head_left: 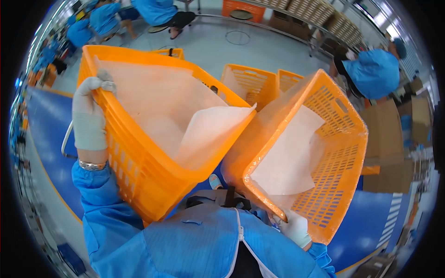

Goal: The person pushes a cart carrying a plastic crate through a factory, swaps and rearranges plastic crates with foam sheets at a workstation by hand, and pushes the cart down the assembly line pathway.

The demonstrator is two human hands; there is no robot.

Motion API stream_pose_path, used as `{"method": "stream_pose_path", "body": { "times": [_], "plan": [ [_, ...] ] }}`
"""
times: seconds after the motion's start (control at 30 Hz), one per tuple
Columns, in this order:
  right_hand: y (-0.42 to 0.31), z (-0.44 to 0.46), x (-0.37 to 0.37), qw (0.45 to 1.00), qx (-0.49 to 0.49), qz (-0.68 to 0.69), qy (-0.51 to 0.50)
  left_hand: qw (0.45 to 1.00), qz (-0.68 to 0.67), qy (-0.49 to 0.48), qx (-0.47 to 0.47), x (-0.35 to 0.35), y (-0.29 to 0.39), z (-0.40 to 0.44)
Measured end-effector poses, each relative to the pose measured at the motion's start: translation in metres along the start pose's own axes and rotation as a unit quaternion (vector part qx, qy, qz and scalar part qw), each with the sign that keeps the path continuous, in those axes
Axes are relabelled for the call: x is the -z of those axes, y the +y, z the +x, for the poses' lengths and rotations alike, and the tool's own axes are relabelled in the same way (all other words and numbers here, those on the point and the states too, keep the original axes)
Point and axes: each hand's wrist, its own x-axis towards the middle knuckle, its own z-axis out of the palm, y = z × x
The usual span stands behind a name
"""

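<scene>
My left hand [92, 111], in a white glove, has its fingers wrapped over the rim of an orange plastic crate [139, 160]. The crate tilts in front of my body, and a white sheet liner [153, 92] covers its inside, with one corner folded up. On the other side, my right hand [296, 228], gloved too, grips the lower rim of a second orange crate [340, 178]. That crate leans with its opening toward me; a white sheet [292, 160] lies within, and clear film shows along its edge. The fingertips of my right hand are partly hidden.
More orange crates [252, 81] stand on the floor beyond. Cardboard boxes [384, 139] are at the right. People in blue sit at the upper left and upper right [373, 72]. A stool [242, 15] and loaded racks [315, 16] line the back.
</scene>
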Motion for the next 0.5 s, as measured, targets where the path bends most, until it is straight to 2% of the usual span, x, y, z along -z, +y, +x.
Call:
{"method": "stream_pose_path", "body": {
  "times": [0.2, 0.3, 0.43, 0.5],
  "plan": [
    [0.0, 0.072, -0.001, 0.993, -0.099, 0.021, 0.056, 0.994, -0.058, -0.084, 0.029, -0.066, -0.055, 0.136],
    [0.004, 0.103, 0.005, 0.984, -0.144, 0.041, 0.097, 0.989, 0.016, -0.108, -0.097, -0.103, -0.125, 0.187],
    [0.014, 0.142, -0.009, 0.962, -0.206, 0.079, 0.159, 0.984, 0.004, -0.134, -0.118, -0.146, -0.218, 0.263],
    [0.006, 0.178, -0.019, 0.95, -0.249, 0.077, 0.172, 0.982, -0.054, -0.133, -0.119, -0.146, -0.265, 0.318]
  ]
}}
